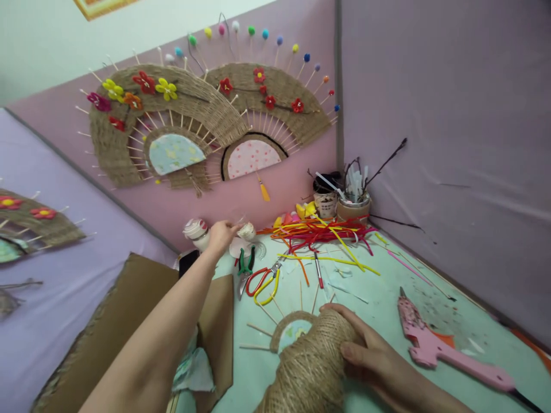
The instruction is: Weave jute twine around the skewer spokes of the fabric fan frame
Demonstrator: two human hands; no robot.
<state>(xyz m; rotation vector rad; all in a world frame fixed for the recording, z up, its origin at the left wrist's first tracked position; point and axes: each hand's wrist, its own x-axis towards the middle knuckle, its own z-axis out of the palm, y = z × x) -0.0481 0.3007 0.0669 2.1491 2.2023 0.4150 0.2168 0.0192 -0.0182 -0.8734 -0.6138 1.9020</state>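
Nearest, see a ball of twine (316, 361), cut off by the bottom edge; grip its right side in the right hand (374, 350), with thumb and fingers curled round it; just beyond, make out a half-round piece (287, 328) with sticks fanning out on the table (370, 287), partly hidden by the ball; rightward, see a pink glue gun (451, 353), with cord cut off at the lower right; leftward, find cardboard (112, 321), partly behind the left forearm (167, 321); farther off, reach the left hand (220, 236) between a white jar (197, 231) and a small pale bundle (247, 231), with fingers drawn close; cannot tell whether pinching anything, for blur; behind, see tangled bright stems (318, 232); farthest, see two overlapping twine fans (202, 109) on the wall.
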